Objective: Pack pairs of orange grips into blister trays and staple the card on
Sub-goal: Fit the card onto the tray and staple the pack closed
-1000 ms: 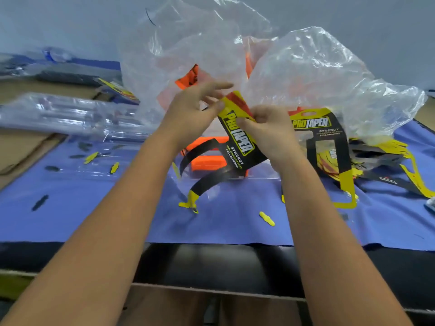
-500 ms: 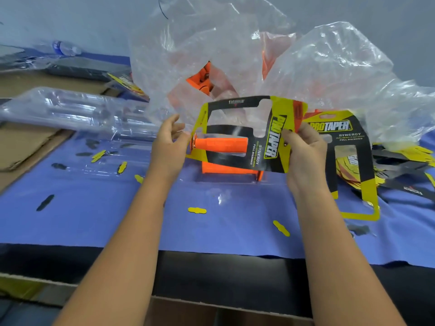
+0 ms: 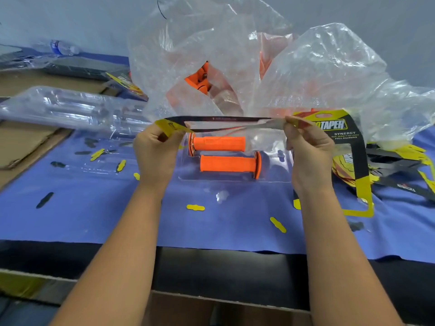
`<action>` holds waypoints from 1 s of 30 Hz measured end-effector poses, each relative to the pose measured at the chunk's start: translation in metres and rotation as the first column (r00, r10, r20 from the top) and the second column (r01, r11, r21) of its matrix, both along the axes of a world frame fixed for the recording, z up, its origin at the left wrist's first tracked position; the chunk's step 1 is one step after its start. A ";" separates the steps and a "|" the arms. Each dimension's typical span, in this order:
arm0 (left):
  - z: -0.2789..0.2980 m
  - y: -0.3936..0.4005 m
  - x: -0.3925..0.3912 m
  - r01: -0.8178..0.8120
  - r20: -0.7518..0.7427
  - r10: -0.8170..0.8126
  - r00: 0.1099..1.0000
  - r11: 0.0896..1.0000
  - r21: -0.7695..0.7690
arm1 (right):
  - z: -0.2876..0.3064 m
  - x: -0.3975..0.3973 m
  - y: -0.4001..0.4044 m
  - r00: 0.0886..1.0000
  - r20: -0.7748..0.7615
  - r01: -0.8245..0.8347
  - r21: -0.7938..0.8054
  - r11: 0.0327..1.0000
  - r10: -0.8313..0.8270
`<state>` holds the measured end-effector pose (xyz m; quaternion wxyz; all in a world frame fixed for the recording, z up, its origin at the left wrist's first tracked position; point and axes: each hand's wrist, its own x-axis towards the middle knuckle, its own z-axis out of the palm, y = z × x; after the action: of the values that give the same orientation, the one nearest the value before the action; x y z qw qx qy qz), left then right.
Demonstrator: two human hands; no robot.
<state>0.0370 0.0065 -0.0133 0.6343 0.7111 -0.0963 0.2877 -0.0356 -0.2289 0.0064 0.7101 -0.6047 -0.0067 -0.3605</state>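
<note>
A blue cloth (image 3: 106, 215) covers my table, its near edge ending at a black strip; the stretch between that edge and the tray is open but for small yellow punch-outs (image 3: 195, 207). Behind, a big crumpled clear bag (image 3: 211, 55) holds more orange pieces. At my left lies a stack of clear blister trays (image 3: 70, 109). To my right a spare card (image 3: 353, 147) reads "TAPER", "SYNERGY" and "FULL DIAMOND", lying on a loose pile of cards. In front of me the blister tray (image 3: 270, 177) holds two orange grips (image 3: 221, 143), side by side with flanges at opposite ends. I hold the card (image 3: 223, 119) edge-on above them, level; its print is too thin to read. My left hand (image 3: 156, 154) pinches its yellow left end, fingers curled; my right hand (image 3: 308, 149) pinches the right end likewise.
</note>
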 end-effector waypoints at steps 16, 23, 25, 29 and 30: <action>-0.020 0.008 0.016 0.084 -0.157 -0.051 0.986 0.974 0.210 | -0.018 0.004 -0.001 0.947 -0.260 0.135 -0.210 0.968 -0.188; -0.013 0.005 0.015 0.062 -0.257 -0.049 0.965 0.997 0.041 | -0.024 0.009 -0.001 0.897 -0.272 0.258 -0.317 0.913 -0.348; -0.009 0.005 0.013 0.037 -0.282 -0.044 0.958 0.999 -0.032 | -0.023 0.008 -0.001 0.892 -0.272 0.268 -0.328 0.906 -0.362; -0.009 0.004 0.011 0.025 -0.311 -0.034 0.950 0.999 -0.034 | -0.021 0.007 -0.004 0.903 -0.265 0.243 -0.335 0.910 -0.338; -0.011 0.004 0.011 0.024 -0.307 -0.014 0.952 0.999 0.028 | -0.021 0.007 -0.005 0.904 -0.261 0.242 -0.341 0.908 -0.339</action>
<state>0.0479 0.0103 -0.0238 0.6331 0.7560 -0.0081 0.1663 -0.0285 -0.2341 -0.0142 0.5393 -0.7491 0.1429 -0.3572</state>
